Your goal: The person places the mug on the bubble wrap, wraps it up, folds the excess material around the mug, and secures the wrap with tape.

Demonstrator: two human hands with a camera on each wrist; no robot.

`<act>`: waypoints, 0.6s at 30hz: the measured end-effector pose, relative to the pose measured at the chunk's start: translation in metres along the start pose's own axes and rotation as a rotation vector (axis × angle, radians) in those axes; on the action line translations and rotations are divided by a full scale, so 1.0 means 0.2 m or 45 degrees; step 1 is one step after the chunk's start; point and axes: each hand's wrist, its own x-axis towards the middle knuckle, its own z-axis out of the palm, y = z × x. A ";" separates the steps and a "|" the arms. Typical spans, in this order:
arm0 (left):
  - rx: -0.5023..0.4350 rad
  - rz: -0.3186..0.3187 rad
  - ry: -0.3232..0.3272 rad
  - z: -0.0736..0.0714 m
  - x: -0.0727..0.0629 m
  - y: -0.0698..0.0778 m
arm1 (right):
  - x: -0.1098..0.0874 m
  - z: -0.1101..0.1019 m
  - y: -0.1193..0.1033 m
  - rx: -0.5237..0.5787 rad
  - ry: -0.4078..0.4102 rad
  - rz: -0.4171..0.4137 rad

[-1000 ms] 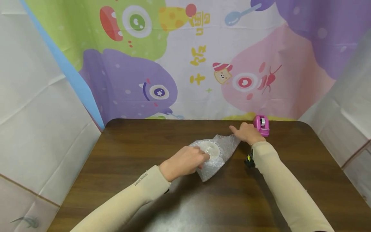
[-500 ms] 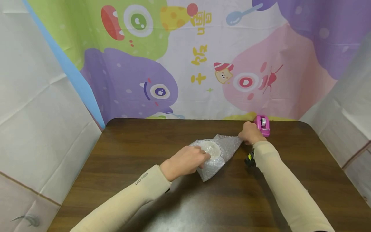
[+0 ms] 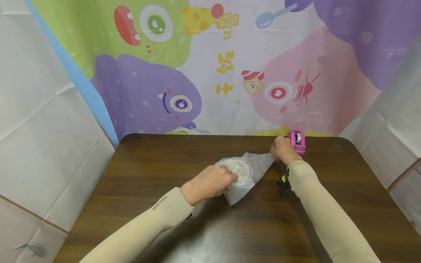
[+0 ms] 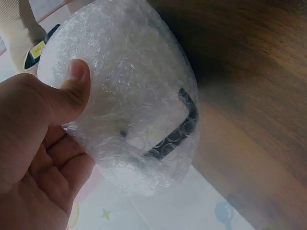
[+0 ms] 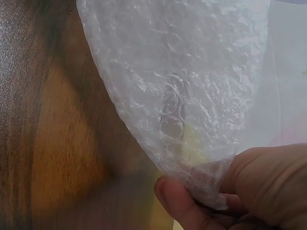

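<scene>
A round white object (image 3: pixel 239 169) sits inside clear bubble wrap (image 3: pixel 260 164) near the middle of the table. Through the plastic in the left wrist view shows a bent black strip (image 4: pixel 175 134); the exact kind of object is obscured. My left hand (image 3: pixel 210 184) grips the wrapped object from its left side, thumb on top (image 4: pixel 72 91) and fingers curled beneath. At the far right, my right hand (image 3: pixel 284 150) pinches the tapered end of the wrap between thumb and fingers (image 5: pixel 180 199), pulling it out from the object.
Just behind my right hand stands a pink tape dispenser (image 3: pixel 297 142) near the table's back edge. The dark wooden table (image 3: pixel 256 226) meets a cartoon-printed curtain (image 3: pixel 227 109) at the back. White walls flank both sides.
A second ago my right thumb stuck out from the wrap's end; my right hand has since moved slightly right and closed on that end. My left hand stays in place.
</scene>
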 end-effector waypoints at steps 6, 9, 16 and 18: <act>-0.063 0.021 -0.074 -0.02 0.00 -0.01 | -0.01 0.01 0.03 0.036 0.022 -0.040; -0.068 0.027 -0.077 -0.02 0.00 -0.01 | -0.01 0.01 0.04 0.048 0.018 -0.044; 0.050 0.034 0.004 -0.04 0.02 0.02 | -0.01 0.01 0.03 0.063 0.023 -0.083; 0.123 0.047 0.036 -0.05 0.02 0.02 | -0.01 0.00 0.03 0.064 0.030 -0.097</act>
